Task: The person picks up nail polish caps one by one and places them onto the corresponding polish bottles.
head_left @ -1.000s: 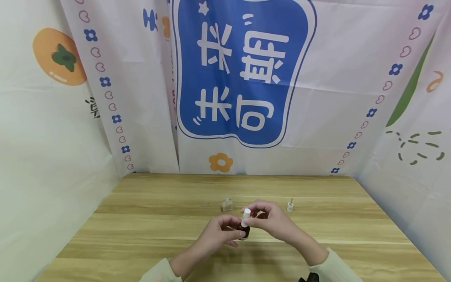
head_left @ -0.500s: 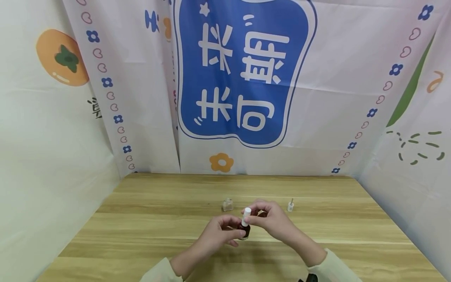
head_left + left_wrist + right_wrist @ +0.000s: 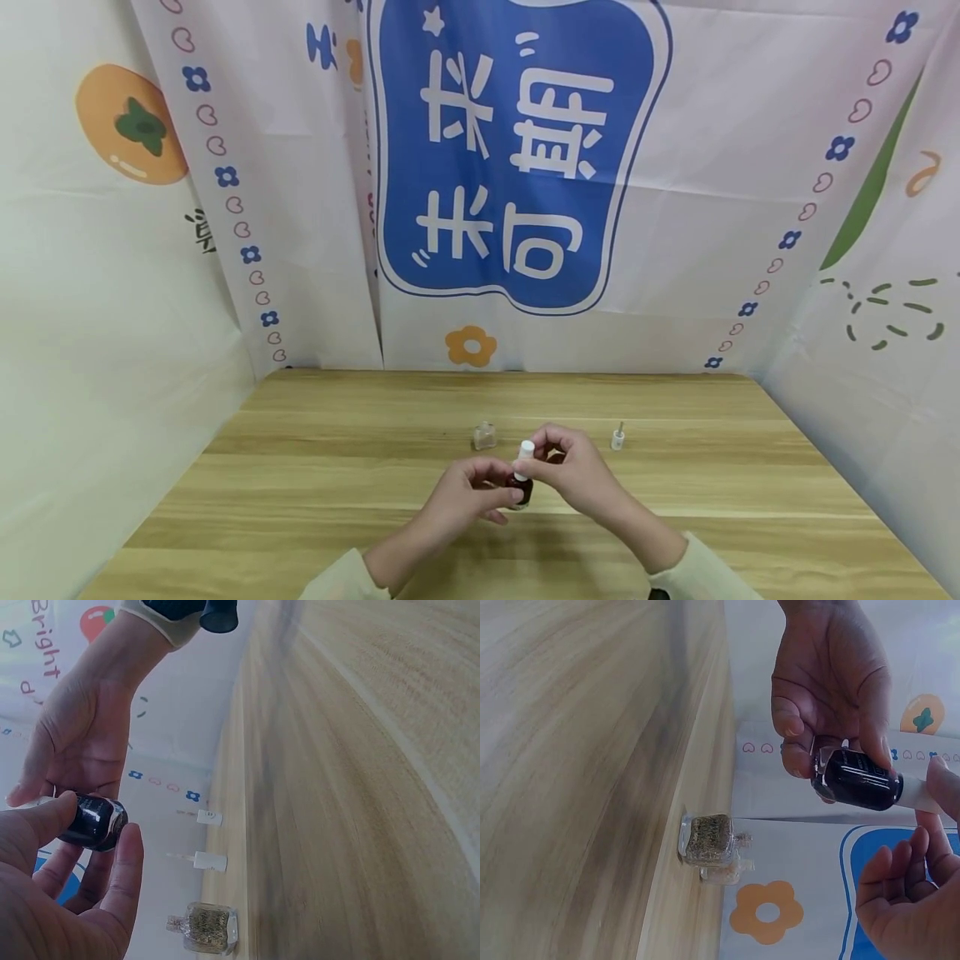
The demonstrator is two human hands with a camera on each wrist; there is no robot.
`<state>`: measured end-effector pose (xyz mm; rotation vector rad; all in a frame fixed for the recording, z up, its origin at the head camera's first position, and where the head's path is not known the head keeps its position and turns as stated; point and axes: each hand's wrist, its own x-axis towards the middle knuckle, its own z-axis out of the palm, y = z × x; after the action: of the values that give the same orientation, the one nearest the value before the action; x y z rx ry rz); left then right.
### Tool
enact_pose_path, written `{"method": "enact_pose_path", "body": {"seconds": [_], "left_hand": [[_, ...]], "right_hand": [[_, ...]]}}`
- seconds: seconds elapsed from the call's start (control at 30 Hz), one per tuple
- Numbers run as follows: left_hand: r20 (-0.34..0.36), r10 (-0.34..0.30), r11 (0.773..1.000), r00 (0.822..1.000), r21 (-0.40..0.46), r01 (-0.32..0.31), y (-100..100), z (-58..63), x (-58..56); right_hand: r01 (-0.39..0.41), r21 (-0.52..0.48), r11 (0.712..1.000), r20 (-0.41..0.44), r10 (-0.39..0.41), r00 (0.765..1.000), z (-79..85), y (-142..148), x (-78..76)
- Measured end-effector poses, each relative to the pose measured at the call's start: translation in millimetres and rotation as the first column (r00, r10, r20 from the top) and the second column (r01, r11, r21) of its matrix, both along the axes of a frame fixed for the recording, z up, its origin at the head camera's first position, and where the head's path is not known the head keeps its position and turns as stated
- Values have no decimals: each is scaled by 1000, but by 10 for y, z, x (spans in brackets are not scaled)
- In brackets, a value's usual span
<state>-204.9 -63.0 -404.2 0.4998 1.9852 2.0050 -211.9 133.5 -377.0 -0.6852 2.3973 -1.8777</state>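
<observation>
A dark nail polish bottle [image 3: 522, 493] is held tilted above the wooden table, between my left thumb and fingers. My left hand [image 3: 461, 498] grips the bottle's body, as the left wrist view also shows with the glossy dark glass [image 3: 96, 823]. The thumb and fingers of my right hand [image 3: 585, 473] pinch the tall white cap [image 3: 527, 451], which sits at the bottle's neck. Seen from the right wrist, the white cap [image 3: 918, 793] is partly covered by my right fingers. Whether it is fully screwed down I cannot tell.
Behind my hands stand a gold-glitter bottle [image 3: 711, 838] and a paler bottle [image 3: 724, 872], both uncapped. White brush caps [image 3: 210, 817] stand brush-up on the table [image 3: 337, 467], one of them [image 3: 617, 439] at right. Printed cloth [image 3: 690, 250] hangs around the table.
My right hand has shifted slightly and its fingers have turned a little on the white cap. My left hand and the bottle have stayed in place.
</observation>
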Motion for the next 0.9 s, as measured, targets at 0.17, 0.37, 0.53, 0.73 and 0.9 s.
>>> {"method": "enact_pose_path", "body": {"seconds": [0.17,0.37,0.53,0.73,0.9], "left_hand": [[-14,1,1000,1000,6,-1,5,5,11],[-12,3,1000,1000,10,-3,11,17,14],[-8,0,1000,1000,10,0,9,24,10],[-1,-16,1000,1000,14,16,-1,5,6],[6,-32,999,999,12,32,-4,-6,-1]], "right_hand": [[12,-8,1000,11,-12,1000,-2,-14,7],[5,25,1000,10,-5,1000,3,8,-10],[-61,59,996,-24,62,998,14,64,-56],[-151,68,986,-59,155,986,8,124,-110],[-177,61,982,-69,181,981,6,129,-121]]}}
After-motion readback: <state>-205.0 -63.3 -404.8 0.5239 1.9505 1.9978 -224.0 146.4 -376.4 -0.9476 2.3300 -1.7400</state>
